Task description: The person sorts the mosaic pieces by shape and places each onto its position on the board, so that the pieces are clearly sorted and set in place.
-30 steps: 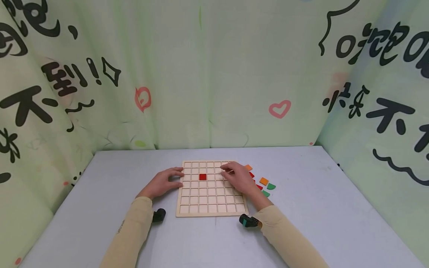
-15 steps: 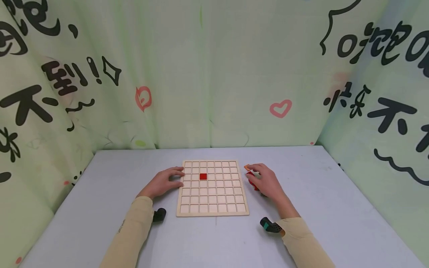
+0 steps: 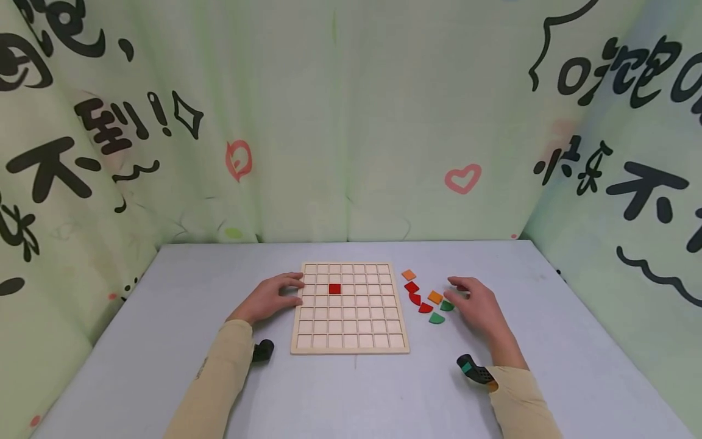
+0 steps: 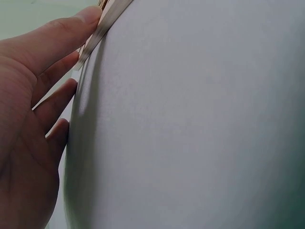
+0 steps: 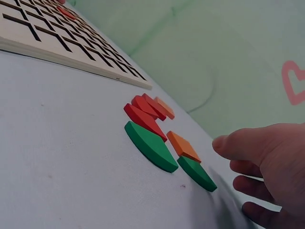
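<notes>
Right hand point(image 3: 478, 305): relaxed, apparently empty, shifted right. Loose pieces point(image 3: 435, 297): now uncovered, right of grid board point(image 3: 350, 313), presumably easier to pick. Left hand point(image 3: 267, 298): fingers extended, touching board's left edge.

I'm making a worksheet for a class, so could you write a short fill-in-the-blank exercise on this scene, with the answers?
The only piece set in the board is coloured ____.
The number of loose orange pieces beside the board is ____.
Besides red and orange, the one other colour among the loose pieces is ____.
The hand at the board's edge is the person's ____ one.

Missing words: red; two; green; left.
</notes>
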A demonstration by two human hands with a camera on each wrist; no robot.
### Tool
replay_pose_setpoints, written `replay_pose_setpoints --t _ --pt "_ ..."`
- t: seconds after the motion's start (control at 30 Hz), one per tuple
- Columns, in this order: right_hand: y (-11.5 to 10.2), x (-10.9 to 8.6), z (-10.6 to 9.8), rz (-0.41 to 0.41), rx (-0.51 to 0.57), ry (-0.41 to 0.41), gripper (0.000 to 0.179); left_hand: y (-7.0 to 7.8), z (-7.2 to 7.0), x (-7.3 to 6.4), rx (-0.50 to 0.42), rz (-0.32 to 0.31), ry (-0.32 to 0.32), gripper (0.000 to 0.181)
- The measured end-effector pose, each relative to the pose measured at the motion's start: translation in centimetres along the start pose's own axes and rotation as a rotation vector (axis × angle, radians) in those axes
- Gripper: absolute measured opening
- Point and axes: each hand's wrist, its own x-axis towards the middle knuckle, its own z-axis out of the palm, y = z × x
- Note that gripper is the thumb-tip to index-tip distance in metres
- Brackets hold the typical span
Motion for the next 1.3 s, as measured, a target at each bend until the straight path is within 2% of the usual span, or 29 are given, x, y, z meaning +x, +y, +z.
replay_pose_setpoints --t 0.23,0.47,0.63,0.87,1.3 --pt "0.1 0.1 0.3 -0.031 -0.025 -0.011 0.046 0.1 0.0 0.0 -0.009 -0.006 0.003 0.042" --pt "-0.5 0.0 0.9 -0.120 -0.065 0.012 0.032 0.1 0.1 0.0 -0.009 -0.016 0.002 0.042" --pt "-0.6 0.0 1.2 -0.145 -0.058 0.021 0.024 0.0 0.1 0.0 -0.009 -0.019 0.004 0.042" --pt "-0.5 0.0 1.7 -0.156 -0.054 0.017 0.027 0.1 0.0 -0.1 -0.006 -0.011 0.005 0.042" --pt "-1.3 0.1 2.2 -0.154 -0.133 0.000 0.033 0.0 0.0 -0.1 -0.004 -0.016 0.004 0.042"
